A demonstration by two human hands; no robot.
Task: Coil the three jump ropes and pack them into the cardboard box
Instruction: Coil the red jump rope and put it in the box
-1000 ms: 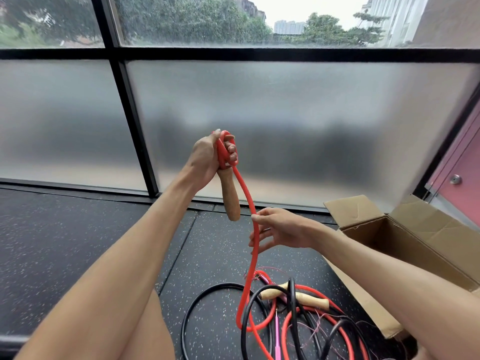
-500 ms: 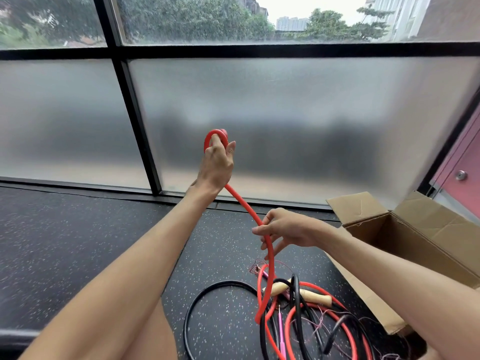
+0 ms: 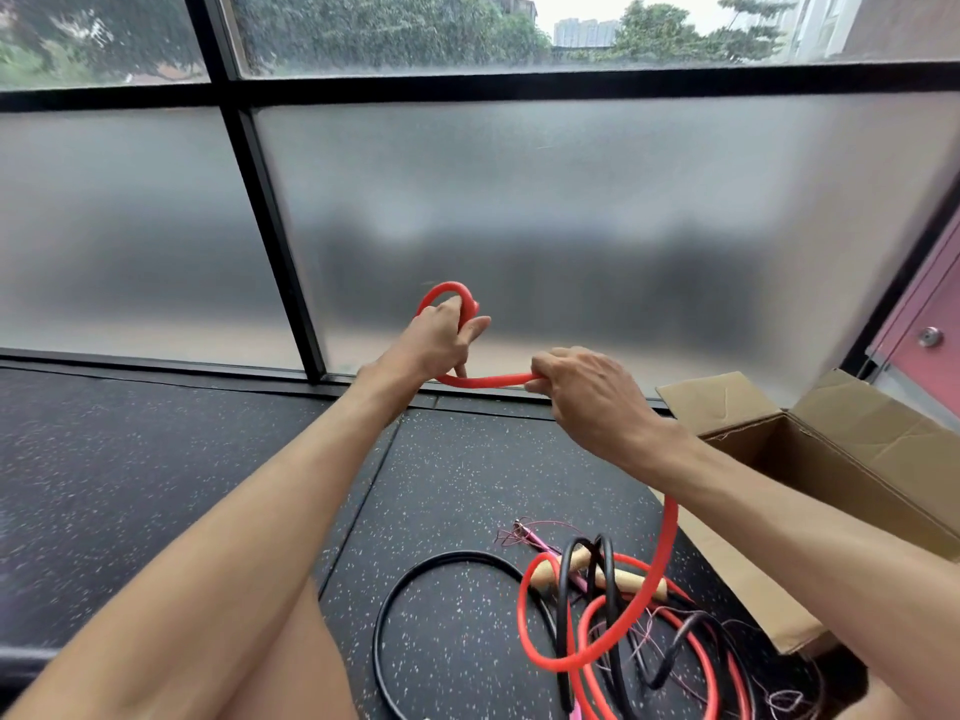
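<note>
My left hand [image 3: 439, 340] is raised in front of the frosted window and grips a small loop of the red jump rope [image 3: 660, 574]. My right hand [image 3: 587, 392] pinches the same rope just to the right; a short span runs between the hands. From under my right wrist the rope drops to the tangle on the floor. There a black jump rope [image 3: 415, 579], a thin pink rope [image 3: 540, 543] and a wooden handle [image 3: 628, 582] lie mixed together. The open cardboard box [image 3: 852, 459] lies on its side at the right.
The floor is dark speckled rubber matting [image 3: 156, 485]. A black window frame post [image 3: 270, 215] rises behind my left arm. A pink door with a round knob [image 3: 929, 335] stands at the far right. My bare knee [image 3: 270, 667] fills the lower left.
My left hand has turned and lowered, and the wooden handle it held is hidden now. My right hand rose along the red rope toward the left hand, lifting more rope off the floor.
</note>
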